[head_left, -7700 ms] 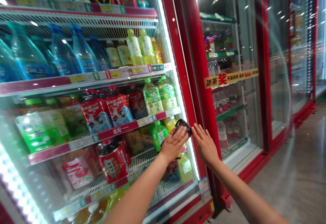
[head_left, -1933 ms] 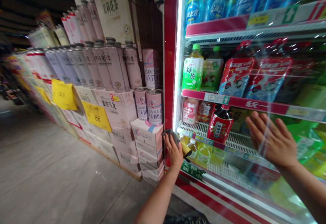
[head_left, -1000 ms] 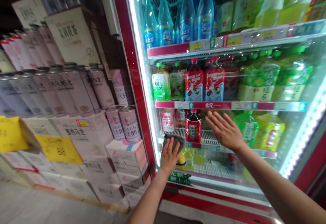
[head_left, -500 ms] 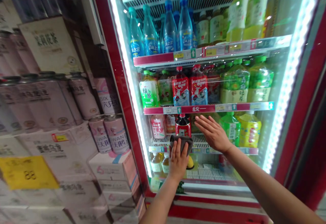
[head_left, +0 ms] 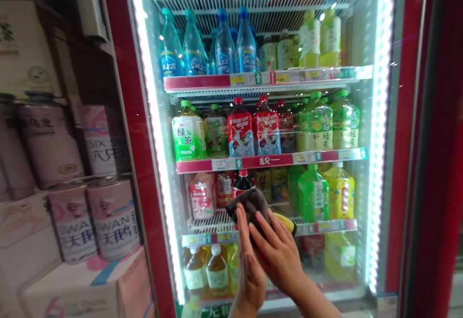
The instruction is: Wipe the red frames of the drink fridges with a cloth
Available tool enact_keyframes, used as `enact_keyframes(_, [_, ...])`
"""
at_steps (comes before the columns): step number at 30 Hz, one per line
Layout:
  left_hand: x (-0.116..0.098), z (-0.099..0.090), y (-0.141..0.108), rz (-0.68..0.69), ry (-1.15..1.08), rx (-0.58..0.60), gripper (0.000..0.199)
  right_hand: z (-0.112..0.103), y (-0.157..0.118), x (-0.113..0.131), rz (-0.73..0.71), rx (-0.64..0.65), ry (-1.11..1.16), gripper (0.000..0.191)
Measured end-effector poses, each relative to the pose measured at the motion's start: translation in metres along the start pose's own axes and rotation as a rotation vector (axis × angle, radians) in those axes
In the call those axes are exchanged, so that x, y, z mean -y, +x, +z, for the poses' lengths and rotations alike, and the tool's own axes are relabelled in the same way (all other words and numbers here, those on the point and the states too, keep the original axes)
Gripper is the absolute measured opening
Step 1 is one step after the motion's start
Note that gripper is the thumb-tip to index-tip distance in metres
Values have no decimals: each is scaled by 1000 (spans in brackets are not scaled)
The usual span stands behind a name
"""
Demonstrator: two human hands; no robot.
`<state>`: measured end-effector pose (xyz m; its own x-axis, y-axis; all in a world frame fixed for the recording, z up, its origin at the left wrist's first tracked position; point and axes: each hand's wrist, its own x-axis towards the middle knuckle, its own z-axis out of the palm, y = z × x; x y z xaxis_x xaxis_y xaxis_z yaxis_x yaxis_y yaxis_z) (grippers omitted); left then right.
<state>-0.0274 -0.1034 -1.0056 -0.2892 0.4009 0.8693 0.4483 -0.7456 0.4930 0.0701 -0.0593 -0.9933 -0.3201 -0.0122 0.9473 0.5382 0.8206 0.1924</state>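
A dark grey cloth with a yellow part at its right is between my two hands, in front of the lower shelves of a lit drinks cooler. My left hand is seen edge-on, its fingers pressed together against the cloth's left side. My right hand lies on the cloth from the right, its fingers stretched out. The hands are close together and overlap slightly. Behind the cloth, a dark bottle with a red cap is partly hidden.
Cooler shelves hold blue bottles, red-labelled bottles and green tea bottles. A bright light strip runs down the cooler's left side. At the left, pink cans stand on a white carton.
My right hand has moved left and down to the cloth, beside my left hand. The cloth has lifted off its flat position under my left hand. The view has shifted closer to the cooler.
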Motion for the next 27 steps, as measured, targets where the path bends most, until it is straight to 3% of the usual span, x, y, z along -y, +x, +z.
enact_keyframes(4, [2,-2,-14,87,191,-1,74,3,-1,-15,-14,-44,-125,53])
enact_keyframes(10, [0,-3,-35,202,641,110,62,2,-65,-25,335,-220,-194,72])
enact_keyframes(13, [0,-1,-35,176,771,146,63,2,-63,-22,221,-123,-143,73])
enact_keyframes(16, [-2,5,-35,141,848,139,64,-8,-45,-37,126,-40,-149,72])
enact_keyframes(19, [-3,15,-38,143,911,192,66,-19,-53,-59,314,-166,-190,70])
enact_keyframes(22, [0,26,-44,148,962,227,68,-17,-90,-66,462,-296,-209,72])
enact_keyframes(25, [8,38,-50,129,991,150,74,-12,-115,-58,298,-211,-204,74])
enact_keyframes(27, [15,47,-52,127,1002,92,80,-15,-113,-58,138,-81,-169,72])
